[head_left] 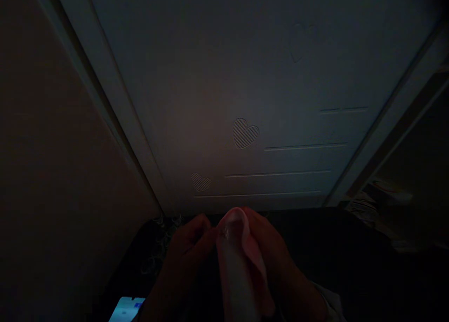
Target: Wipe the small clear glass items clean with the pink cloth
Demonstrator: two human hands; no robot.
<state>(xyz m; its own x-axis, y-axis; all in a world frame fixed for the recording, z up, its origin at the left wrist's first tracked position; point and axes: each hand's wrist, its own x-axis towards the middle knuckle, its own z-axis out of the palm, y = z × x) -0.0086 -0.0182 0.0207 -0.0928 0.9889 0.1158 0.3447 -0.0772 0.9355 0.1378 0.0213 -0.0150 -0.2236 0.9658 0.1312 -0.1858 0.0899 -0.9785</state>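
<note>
Dim. I read this as holding the cloth (256, 255) spread: left grip (189, 247) pinched shut on its rim, right grip (269, 242) closed on the opposite edge.

There are two hands, one left hand (191, 247) and one right hand (268, 240). I count one pink cloth piece (255, 254) and one lit screen (126, 310). On one pale panel (196, 93) are three hearts — two striped hearts (246, 133), one plain outline heart (300, 42) — and also four rows of grooves (305, 147).
</note>
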